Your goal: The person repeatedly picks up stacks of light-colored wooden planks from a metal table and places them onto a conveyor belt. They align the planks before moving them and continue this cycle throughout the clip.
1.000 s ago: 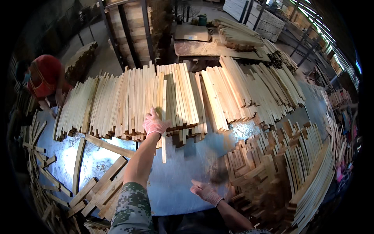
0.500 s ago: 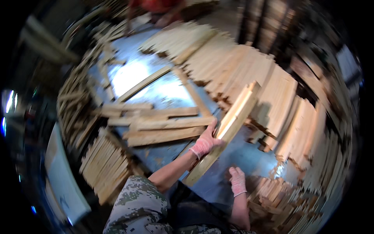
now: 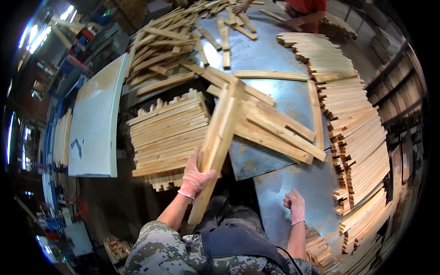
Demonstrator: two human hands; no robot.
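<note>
My left hand (image 3: 197, 178), in a pink-and-white knit glove, grips a pair of pale wooden slats (image 3: 219, 133) near their lower end. They slant up and away in front of me, between a stack of slats (image 3: 169, 137) on the left and several loose slats (image 3: 275, 133) lying crossed on the metal tabletop (image 3: 293, 181). Over the near part of that tabletop is my right hand (image 3: 295, 205), gloved alike, its fingers curled in with nothing seen in them. Along the right side runs a long row of slats (image 3: 362, 133) laid side by side.
A pale upright panel (image 3: 98, 128) stands at the left, beyond the stack. A heap of loose slats (image 3: 169, 46) lies at the far left of the table. Across the table another person in red (image 3: 309, 13) reaches among slats. Short wood pieces (image 3: 318, 247) lie near my right forearm.
My view has swung toward the left stack. My left hand has carried the slats leftward, off the tabletop's middle, to beside the stack. My right hand's fingers have curled in.
</note>
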